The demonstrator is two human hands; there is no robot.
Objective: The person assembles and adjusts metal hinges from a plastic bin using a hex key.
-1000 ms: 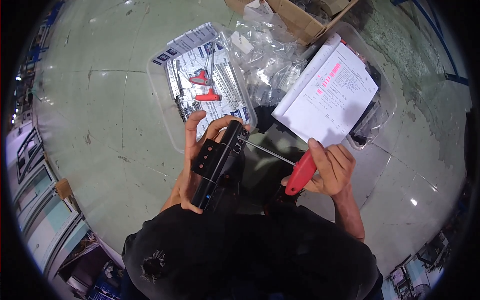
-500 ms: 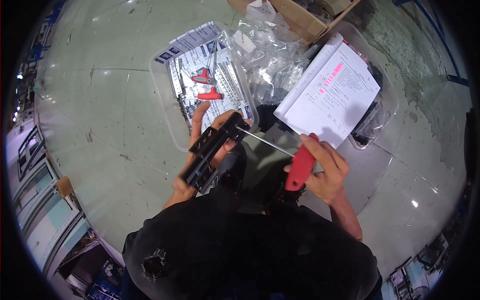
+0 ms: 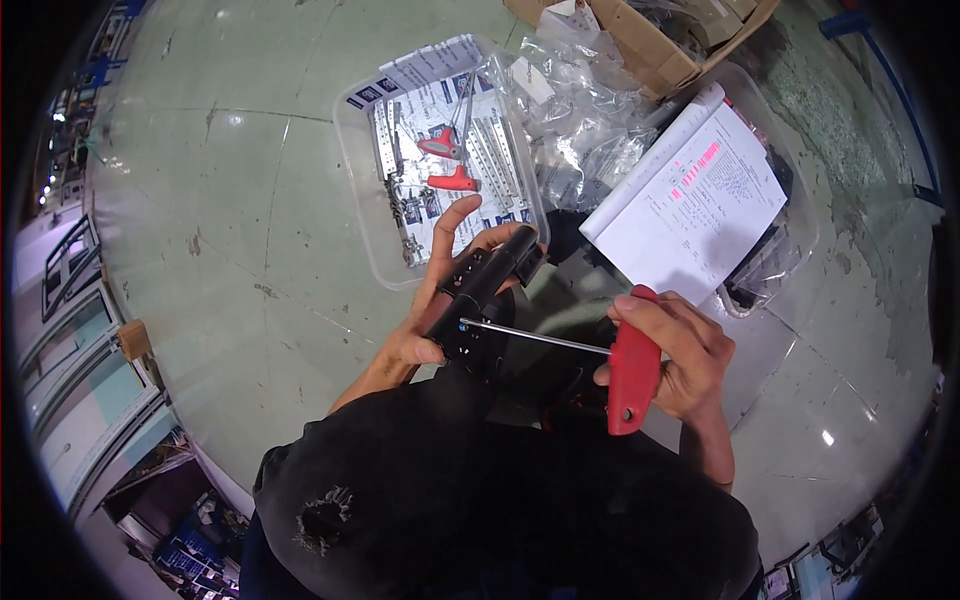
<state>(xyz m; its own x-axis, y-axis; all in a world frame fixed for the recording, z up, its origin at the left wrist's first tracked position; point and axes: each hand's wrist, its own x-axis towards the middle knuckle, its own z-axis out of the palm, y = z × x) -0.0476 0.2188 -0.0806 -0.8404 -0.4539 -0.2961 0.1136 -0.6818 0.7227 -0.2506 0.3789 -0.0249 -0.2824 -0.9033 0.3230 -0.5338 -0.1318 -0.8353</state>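
Observation:
My left hand (image 3: 410,335) is wrapped round a black hinge (image 3: 487,282), a barrel with plates that have holes, with its index finger raised off the part. In my right hand (image 3: 692,360) is a T-handle hex key (image 3: 634,375), its red handle gripped between thumb and fingers. The thin steel shaft runs leftward, and its tip meets the hinge at a hole near the lower end. Whether the tip sits inside a screw head is too small to tell. Both hands are above my knees.
Ahead stands a clear plastic bin (image 3: 357,190) with metal strips, screws and two more red T-handle keys (image 3: 454,180). Clear plastic bags (image 3: 590,140) lie beside it. Printed papers (image 3: 690,200) rest on another bin at the right, near a cardboard box (image 3: 650,50).
The key's tip has gone from the hinge's upper end to its lower end. The hinge has turned in my left hand, and my right hand has come slightly nearer. The whole view has shifted.

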